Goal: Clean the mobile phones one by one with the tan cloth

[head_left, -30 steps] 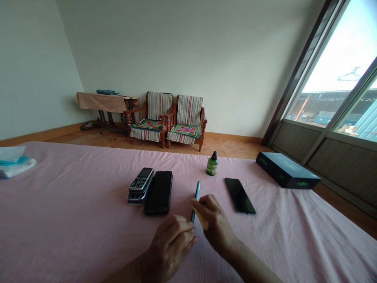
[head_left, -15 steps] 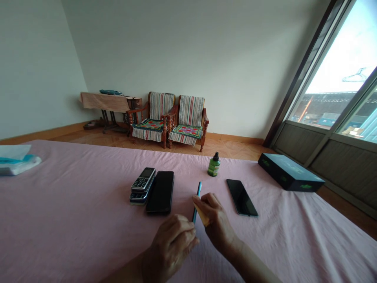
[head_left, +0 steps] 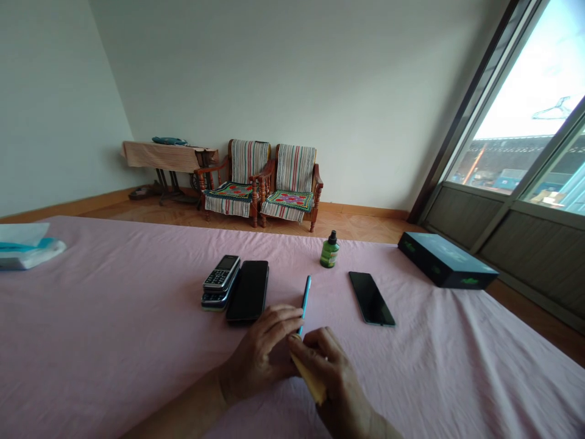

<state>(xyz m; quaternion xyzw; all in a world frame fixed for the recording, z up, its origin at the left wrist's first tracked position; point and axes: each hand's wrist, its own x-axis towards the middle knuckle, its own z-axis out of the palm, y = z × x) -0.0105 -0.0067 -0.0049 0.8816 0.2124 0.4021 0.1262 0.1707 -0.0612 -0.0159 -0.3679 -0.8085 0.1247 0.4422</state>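
In the head view, a slim blue bar-shaped item [head_left: 306,295] points away from me; whether it is a pen or a phone seen edge-on, I cannot tell. My left hand [head_left: 265,341] curls beside its near part, with the fingertips against it. A yellow cloth [head_left: 311,381] is pinched in my right hand [head_left: 331,369], whose thumb and fingers meet at the item's near end. That end is hidden by the hands. Left of them lies a black smartphone [head_left: 248,291], touching a stack of keypad phones [head_left: 222,279]. Another dark smartphone [head_left: 372,299] lies to the right.
A green bottle with a black cap [head_left: 329,250] stands beyond the hands. A black box [head_left: 448,261] sits at the far right of the pink cloth [head_left: 114,341], and a tissue pack [head_left: 34,253] at the far left. Two wooden armchairs [head_left: 292,174] stand behind.
My right hand has drawn the yellow cloth toward me to the item's near end. My left hand has shifted forward along the item. The view has tilted slightly down.
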